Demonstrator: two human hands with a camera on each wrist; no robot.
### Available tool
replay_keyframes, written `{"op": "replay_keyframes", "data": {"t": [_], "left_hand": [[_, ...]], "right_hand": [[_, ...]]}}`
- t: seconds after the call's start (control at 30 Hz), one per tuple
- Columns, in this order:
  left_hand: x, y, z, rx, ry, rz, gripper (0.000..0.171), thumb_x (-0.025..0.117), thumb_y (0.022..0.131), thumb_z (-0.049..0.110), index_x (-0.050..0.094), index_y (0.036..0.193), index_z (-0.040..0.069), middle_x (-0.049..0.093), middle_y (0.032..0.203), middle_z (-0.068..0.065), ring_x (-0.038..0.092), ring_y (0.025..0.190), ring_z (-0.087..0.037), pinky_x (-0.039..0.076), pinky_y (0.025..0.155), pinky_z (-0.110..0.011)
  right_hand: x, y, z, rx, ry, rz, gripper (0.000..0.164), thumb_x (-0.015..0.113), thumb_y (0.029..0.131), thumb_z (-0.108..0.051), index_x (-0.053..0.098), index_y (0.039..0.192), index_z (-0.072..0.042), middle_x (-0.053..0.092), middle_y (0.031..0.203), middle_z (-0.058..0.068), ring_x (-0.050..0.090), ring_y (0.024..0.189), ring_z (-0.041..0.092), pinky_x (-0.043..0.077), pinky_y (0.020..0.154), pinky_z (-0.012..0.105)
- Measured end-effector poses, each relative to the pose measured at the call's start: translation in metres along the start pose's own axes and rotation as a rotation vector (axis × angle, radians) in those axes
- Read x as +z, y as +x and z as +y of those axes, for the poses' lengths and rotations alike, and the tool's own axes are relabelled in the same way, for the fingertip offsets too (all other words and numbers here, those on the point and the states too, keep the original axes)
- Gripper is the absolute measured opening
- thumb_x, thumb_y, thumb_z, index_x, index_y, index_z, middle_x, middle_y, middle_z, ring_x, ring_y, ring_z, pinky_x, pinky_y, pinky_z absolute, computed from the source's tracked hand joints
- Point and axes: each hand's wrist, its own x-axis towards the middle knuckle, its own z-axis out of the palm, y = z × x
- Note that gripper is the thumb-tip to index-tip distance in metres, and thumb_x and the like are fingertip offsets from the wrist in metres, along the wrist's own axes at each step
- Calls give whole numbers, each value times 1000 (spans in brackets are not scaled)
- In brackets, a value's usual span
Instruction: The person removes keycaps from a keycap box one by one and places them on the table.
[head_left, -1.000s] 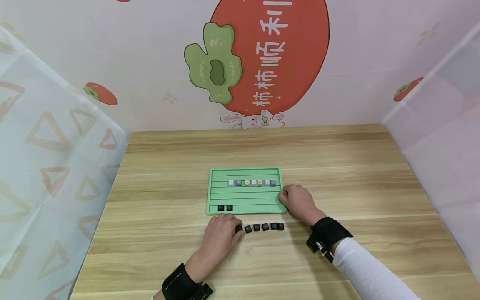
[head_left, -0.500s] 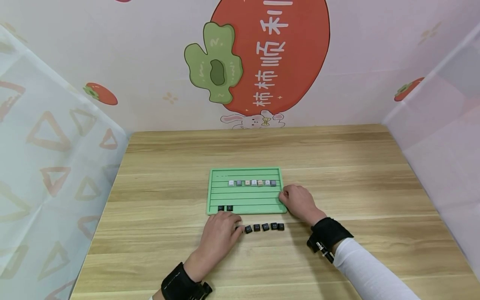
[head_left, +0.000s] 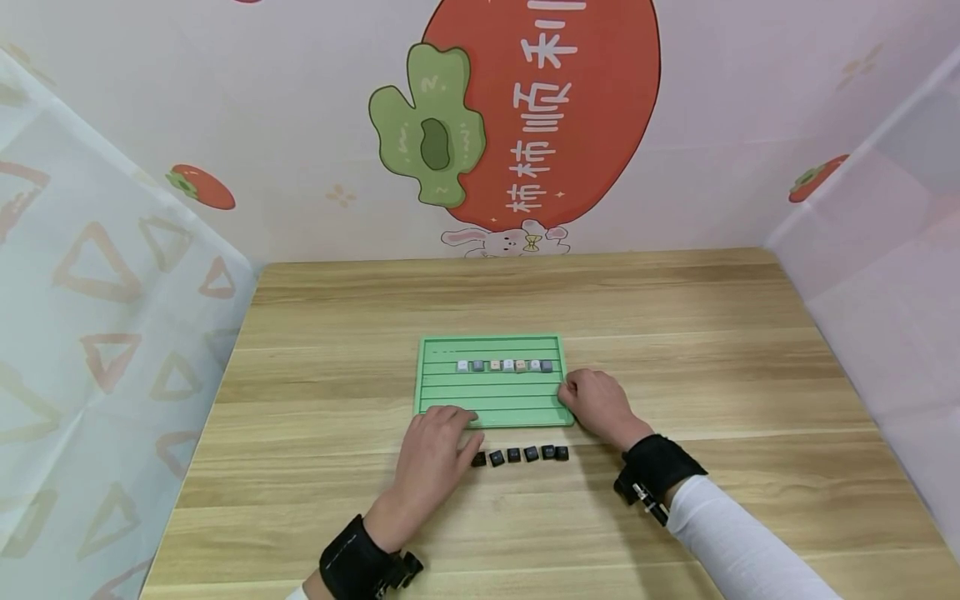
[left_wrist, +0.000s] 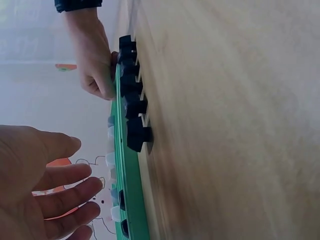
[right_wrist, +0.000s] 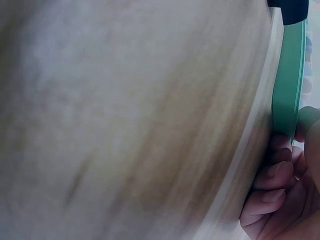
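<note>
On the table lies a green tray (head_left: 491, 393) with raised lines across it. My right hand (head_left: 600, 407) grips its right edge, the thumb on the rim and the other fingers curled against the side (right_wrist: 289, 85). Over the front left corner hovers my left hand (head_left: 433, 454), fingers spread and loosely bent, holding nothing. In the left wrist view, two black keycaps (left_wrist: 125, 228) show in the tray; the left hand hides them from the head view. A row of several loose black keycaps (head_left: 513, 455) lies before the tray, its left end beside my left thumb.
Several white, grey and beige keycaps (head_left: 508, 366) stand in a row on an upper line of the tray. The wooden table (head_left: 675, 317) extends around it. Printed cloth walls (head_left: 300, 125) enclose the back and sides.
My left hand has left the leftmost loose keycap, which shows again, and moved up over the tray's corner with its fingers spreading. The right hand has stayed in place.
</note>
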Motion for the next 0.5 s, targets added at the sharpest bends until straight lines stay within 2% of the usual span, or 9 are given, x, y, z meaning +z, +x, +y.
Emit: {"op": "replay_keyframes", "data": {"t": [0.3,0.5], "left_hand": [[-2,8,-2,4,28,19,28,70,81,29,71,102,12,67,102,-3,58,99,-22,44,76,-38],[-1,11,-4,-7,31,-3,28,71,80,28,71,103,12,67,102,-3,58,100,-23,44,78,-38]], "right_hand": [[1,0,1,-5,2,4,33,50,84,-15,36,54,-14,26,52,-4,27,47,12,23,49,28],[1,0,1,3,1,5,34,51,84,-15,36,54,-14,26,51,-5,27,47,12,23,49,27]]}}
